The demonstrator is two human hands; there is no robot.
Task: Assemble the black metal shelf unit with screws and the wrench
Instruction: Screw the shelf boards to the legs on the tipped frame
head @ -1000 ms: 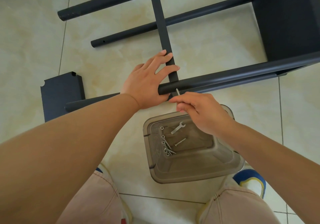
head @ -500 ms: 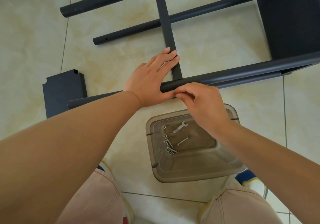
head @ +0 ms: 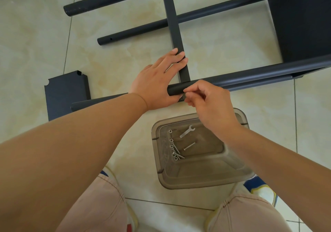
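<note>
Nearest, a clear plastic tub [head: 200,176] on the floor holds the wrench [head: 187,131] and spare screws [head: 174,149]. Just beyond, the right hand [head: 208,104] pinches something small, probably a screw, against the near side of the black tube [head: 250,75], whose long axis runs left to right. The left hand [head: 157,81], fingers spread flat, presses the crossbar [head: 174,29] at that joint.
</note>
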